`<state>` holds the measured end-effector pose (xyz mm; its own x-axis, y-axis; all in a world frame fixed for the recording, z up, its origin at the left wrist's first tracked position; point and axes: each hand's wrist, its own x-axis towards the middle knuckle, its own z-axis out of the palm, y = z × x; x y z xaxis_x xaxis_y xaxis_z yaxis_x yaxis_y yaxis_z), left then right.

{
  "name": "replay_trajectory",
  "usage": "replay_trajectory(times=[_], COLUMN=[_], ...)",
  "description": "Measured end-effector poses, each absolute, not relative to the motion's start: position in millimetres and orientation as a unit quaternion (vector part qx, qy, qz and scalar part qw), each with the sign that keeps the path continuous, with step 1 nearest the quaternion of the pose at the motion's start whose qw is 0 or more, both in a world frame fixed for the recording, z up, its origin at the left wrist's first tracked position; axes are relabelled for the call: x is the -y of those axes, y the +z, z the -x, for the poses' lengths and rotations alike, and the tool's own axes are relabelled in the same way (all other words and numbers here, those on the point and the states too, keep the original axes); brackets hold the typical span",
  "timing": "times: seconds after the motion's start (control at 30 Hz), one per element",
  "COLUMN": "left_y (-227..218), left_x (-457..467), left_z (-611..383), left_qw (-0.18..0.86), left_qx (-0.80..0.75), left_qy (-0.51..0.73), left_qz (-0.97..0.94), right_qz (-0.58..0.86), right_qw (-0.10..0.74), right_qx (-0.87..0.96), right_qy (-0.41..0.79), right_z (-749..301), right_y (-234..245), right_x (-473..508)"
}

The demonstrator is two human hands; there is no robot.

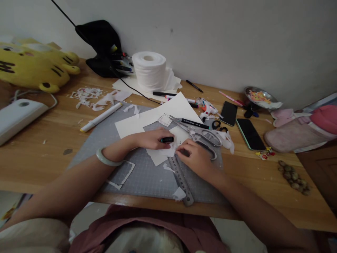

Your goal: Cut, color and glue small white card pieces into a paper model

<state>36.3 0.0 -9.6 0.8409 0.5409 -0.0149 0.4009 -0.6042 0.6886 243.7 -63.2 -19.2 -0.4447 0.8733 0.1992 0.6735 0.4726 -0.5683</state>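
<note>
My left hand (155,138) is closed around a marker with a black end (167,140) and a teal ring. Its fingertips rest by a small white piece of tissue (171,151), which my right hand (193,156) pinches at the other side. Beneath both hands lie white paper sheets (129,127) on a grey cutting mat (158,179). A steel ruler (181,181) runs from under the tissue towards the table edge. Beyond my right hand are scissors (195,133), a black pen (195,123) and a small square paper with a stitched-looking black outline (165,119).
A tissue roll (149,72), a black pen bag (105,52) and a yellow plush toy (34,65) stand at the back. Paper scraps (86,95) and a white marker (101,117) lie left. Two phones (250,134), a metal bowl (260,95) and a pink-lidded bottle (295,131) are right.
</note>
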Motion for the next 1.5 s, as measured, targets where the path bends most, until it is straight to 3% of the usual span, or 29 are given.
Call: replay_trajectory(times=[0.4, 0.7, 1.07, 1.3, 1.5], left_y=[-9.6, -6.6, -8.1, -9.0, -9.2], left_x=[-0.3, 0.7, 0.7, 0.0, 0.1], left_z=[-37.1, -37.5, -37.0, -37.2, -37.2], left_qw=[0.35, 0.35, 0.352, 0.356, 0.353], left_qx=[-0.263, -0.274, -0.283, -0.276, -0.278], left_qy=[0.105, 0.087, 0.085, 0.092, 0.088], left_qz=[-0.893, -0.891, -0.888, -0.888, -0.889], right_qz=[0.464, 0.415, 0.401, 0.403, 0.393], right_qw=[0.232, 0.287, 0.168, 0.205, 0.174], right_qx=[0.832, 0.829, 0.88, 0.87, 0.884], right_qy=[0.196, 0.241, 0.189, 0.198, 0.186], right_z=[-244.7, -250.6, -252.7, -252.9, -253.7], right_y=[-20.4, -18.2, -22.3, -21.9, -22.0], right_x=[62.9, 64.4, 66.1, 66.2, 67.0])
